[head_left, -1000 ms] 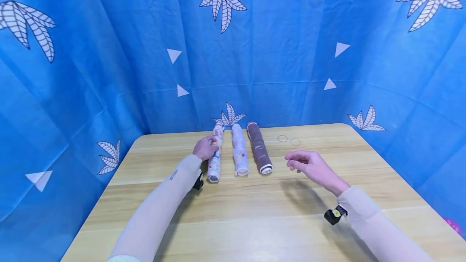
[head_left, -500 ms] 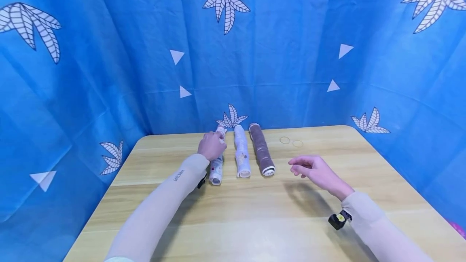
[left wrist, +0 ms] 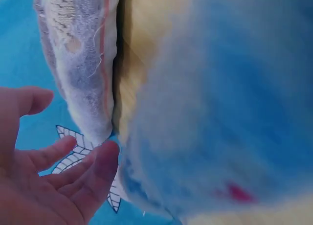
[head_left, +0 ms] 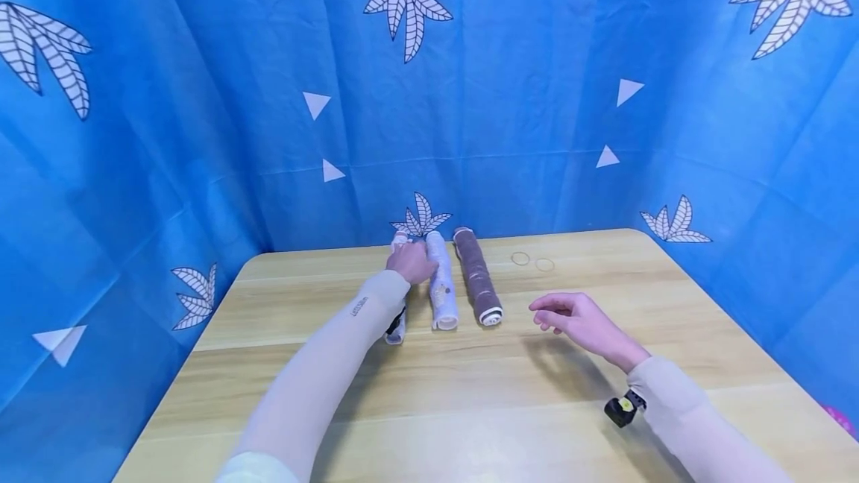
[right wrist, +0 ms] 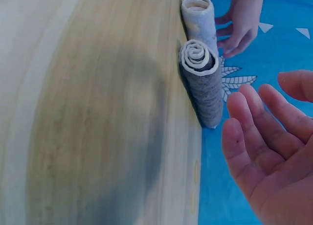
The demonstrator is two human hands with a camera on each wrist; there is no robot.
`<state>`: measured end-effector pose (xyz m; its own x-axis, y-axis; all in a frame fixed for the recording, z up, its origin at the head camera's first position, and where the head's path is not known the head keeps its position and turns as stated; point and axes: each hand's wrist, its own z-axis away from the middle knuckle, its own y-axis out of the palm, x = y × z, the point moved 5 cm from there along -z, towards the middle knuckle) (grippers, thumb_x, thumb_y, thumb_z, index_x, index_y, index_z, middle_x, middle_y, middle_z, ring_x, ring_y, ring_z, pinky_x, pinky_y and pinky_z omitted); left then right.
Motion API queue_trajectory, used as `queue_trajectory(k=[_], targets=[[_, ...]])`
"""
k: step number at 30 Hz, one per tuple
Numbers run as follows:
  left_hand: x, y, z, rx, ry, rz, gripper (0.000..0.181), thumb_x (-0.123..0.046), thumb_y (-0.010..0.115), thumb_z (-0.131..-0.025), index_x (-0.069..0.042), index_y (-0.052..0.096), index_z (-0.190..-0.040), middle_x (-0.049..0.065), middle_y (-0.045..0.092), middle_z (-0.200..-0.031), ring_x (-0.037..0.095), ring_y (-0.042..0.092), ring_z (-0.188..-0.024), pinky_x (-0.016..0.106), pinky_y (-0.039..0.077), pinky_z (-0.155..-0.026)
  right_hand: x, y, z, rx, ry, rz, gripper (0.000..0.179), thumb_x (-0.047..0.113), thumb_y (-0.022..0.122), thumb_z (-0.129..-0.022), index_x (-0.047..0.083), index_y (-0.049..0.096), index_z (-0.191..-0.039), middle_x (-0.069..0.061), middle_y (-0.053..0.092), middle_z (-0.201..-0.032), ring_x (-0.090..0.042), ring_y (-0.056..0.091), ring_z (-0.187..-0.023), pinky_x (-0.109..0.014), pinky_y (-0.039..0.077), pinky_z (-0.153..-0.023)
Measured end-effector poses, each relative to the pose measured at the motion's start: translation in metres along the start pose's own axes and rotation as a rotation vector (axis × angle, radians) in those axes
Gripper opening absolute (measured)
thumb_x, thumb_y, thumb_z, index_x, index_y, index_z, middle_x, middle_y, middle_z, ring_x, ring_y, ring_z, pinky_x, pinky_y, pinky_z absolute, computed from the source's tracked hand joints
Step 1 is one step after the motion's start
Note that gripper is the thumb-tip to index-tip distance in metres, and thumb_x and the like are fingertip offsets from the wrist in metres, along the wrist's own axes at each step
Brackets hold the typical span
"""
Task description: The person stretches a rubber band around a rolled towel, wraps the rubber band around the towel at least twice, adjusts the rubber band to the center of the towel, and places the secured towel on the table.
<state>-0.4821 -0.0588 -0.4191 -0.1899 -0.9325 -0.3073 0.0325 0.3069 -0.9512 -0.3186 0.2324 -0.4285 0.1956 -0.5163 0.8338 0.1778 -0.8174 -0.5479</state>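
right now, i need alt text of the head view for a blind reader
A person's left hand is at two pale rolled cloths, a brown roll alongside, on a wooden table. The empty right hand hovers in front of two thin rings; a blue patterned curtain hangs behind.

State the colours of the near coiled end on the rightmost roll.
The coiled end is off-white with some dark grey; the right wrist view shows it best.
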Motion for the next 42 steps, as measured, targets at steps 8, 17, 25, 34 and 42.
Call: queue_trajectory(k=[8,17,25,34,42], targets=[[-0.005,0.009,-0.014,0.071,-0.057,0.001,0.033,-0.038,0.060,-0.095,-0.006,0.066,-0.098,0.010,0.066,-0.095,0.026,0.061,-0.088,0.043,0.048,-0.093,-0.006,-0.003,0.000,-0.031,0.029,0.000,0.028,0.019,0.064,-0.098,0.002,0.068,-0.119,-0.022,0.071,-0.103,-0.027,0.068,-0.088,-0.041,0.058,-0.074],[0.003,0.029,-0.037,0.102,-0.116,0.135,0.047,-0.044,0.068,-0.091,-0.002,0.066,-0.112,0.013,0.067,-0.104,0.026,0.062,-0.094,0.037,0.053,-0.086,-0.008,0.003,-0.003,-0.017,0.046,-0.019,0.030,0.020,0.064,-0.098,0.001,0.067,-0.121,-0.021,0.071,-0.102,-0.035,0.067,-0.090,-0.039,0.058,-0.069],[-0.003,0.032,-0.039,0.114,-0.145,0.225,0.032,-0.019,0.068,-0.087,0.003,0.062,-0.109,0.017,0.063,-0.101,0.026,0.064,-0.075,0.032,0.054,-0.055,-0.005,0.003,-0.008,-0.018,0.035,-0.013,0.030,0.016,0.064,-0.098,-0.002,0.067,-0.121,-0.021,0.072,-0.101,-0.026,0.068,-0.087,-0.038,0.058,-0.071],[-0.004,0.015,-0.021,0.056,-0.154,0.444,0.042,-0.015,0.071,-0.081,0.004,0.057,-0.116,0.016,0.062,-0.108,0.028,0.064,-0.087,0.037,0.058,-0.071,-0.006,0.003,-0.020,0.000,0.019,0.003,0.031,0.015,0.062,-0.099,-0.005,0.065,-0.123,-0.023,0.070,-0.101,-0.033,0.067,-0.088,-0.038,0.058,-0.070],[-0.007,-0.004,-0.003,0.010,-0.108,0.566,0.051,-0.024,0.075,-0.082,-0.004,0.053,-0.124,0.012,0.064,-0.111,0.027,0.065,-0.096,0.044,0.053,-0.092,-0.011,-0.003,-0.038,0.010,0.036,0.003,0.035,0.015,0.058,-0.100,-0.008,0.062,-0.126,-0.024,0.069,-0.105,-0.027,0.067,-0.088,-0.040,0.058,-0.074]])
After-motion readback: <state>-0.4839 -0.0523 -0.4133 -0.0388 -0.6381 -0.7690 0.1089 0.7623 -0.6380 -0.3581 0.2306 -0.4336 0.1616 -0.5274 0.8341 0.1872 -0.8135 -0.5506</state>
